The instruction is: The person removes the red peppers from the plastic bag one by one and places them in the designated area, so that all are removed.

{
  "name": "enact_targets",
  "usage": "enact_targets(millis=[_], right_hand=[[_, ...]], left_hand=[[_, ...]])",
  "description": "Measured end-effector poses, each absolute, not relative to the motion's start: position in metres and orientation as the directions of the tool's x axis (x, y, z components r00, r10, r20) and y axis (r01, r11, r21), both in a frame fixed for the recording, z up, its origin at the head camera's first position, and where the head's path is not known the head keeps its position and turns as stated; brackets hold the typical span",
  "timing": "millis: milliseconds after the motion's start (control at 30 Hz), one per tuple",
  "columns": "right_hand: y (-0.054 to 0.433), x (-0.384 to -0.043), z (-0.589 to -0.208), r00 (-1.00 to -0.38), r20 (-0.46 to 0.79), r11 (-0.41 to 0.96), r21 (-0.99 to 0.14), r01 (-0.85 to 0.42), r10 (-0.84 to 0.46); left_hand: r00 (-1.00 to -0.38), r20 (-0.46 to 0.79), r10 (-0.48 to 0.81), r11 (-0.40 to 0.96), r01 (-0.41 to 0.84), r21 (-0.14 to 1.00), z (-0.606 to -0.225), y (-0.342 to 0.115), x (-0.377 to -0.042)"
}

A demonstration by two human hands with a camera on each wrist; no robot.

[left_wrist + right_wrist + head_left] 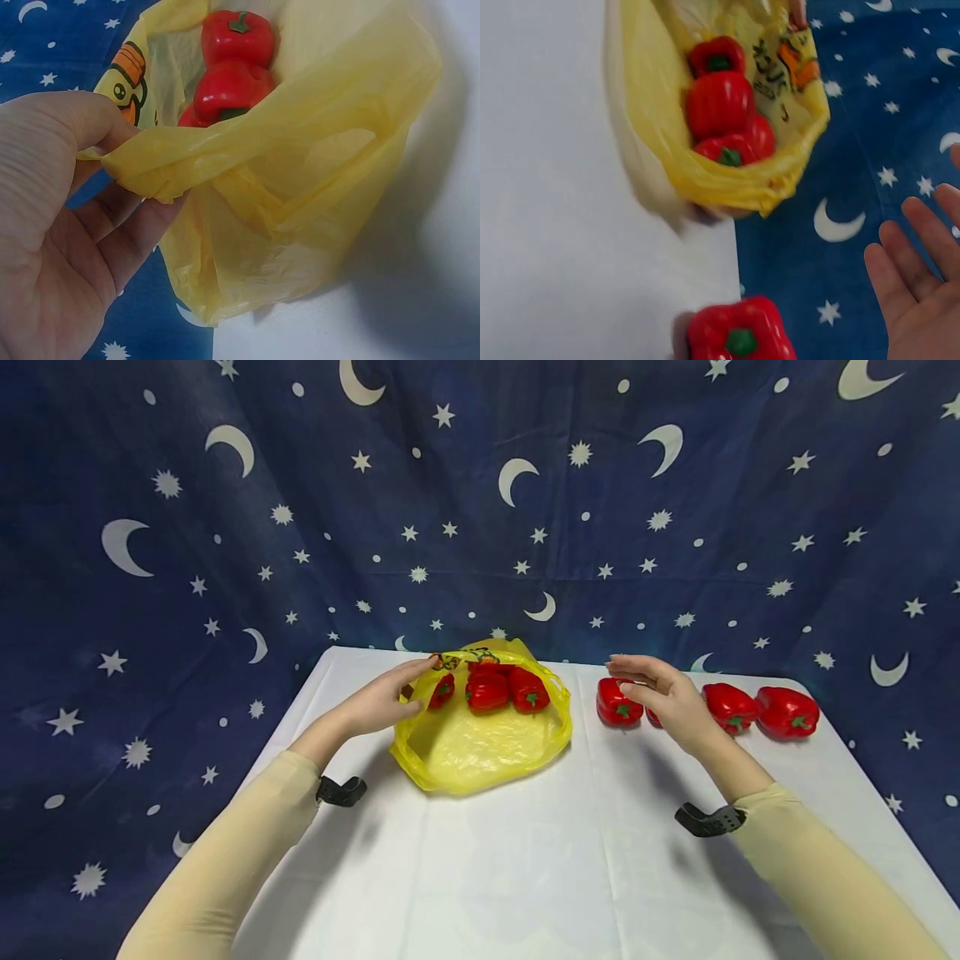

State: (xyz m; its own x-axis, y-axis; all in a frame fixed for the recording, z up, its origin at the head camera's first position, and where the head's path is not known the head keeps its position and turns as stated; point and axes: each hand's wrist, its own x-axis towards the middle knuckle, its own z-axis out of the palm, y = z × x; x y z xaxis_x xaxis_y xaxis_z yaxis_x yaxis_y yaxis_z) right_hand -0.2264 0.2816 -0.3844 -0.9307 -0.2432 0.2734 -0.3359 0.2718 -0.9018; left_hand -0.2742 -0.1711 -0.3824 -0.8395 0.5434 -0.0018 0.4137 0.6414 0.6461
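Observation:
A yellow plastic bag (487,764) lies with its mouth spread wide on the table. Inside it are several red bell peppers (487,692) with green stems, partly overlapping. My left hand (378,700) pinches the bag's rim at its left side, thumb and fingers on the film in the left wrist view. My right hand (675,706) hovers over the row of red peppers to the right of the bag, fingers extended and holding nothing. Closest to its fingertips is the leftmost pepper (618,710); another pepper (653,719) is mostly hidden behind the hand.
Two more red peppers, one (729,703) beside the other (787,714), sit farther right in the row. A white cloth (510,868) covers the table. Behind its back edge hangs a dark blue curtain (465,485) with moons and stars.

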Motion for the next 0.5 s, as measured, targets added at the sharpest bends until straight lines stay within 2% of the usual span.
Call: enact_targets(millis=[333, 500], right_hand=[[0.248, -0.229, -0.399, -0.909, 0.193, 0.33, -0.887, -0.322, -0.369], [0.234, -0.233, -0.401, -0.895, 0.182, 0.295, -0.901, -0.318, -0.407]], left_hand=[[-0.84, -0.012, 0.542, 0.644, 0.406, 0.649, -0.384, -0.172, -0.272], [-0.838, 0.001, 0.545, 0.642, 0.418, 0.643, -0.382, -0.172, -0.275]])
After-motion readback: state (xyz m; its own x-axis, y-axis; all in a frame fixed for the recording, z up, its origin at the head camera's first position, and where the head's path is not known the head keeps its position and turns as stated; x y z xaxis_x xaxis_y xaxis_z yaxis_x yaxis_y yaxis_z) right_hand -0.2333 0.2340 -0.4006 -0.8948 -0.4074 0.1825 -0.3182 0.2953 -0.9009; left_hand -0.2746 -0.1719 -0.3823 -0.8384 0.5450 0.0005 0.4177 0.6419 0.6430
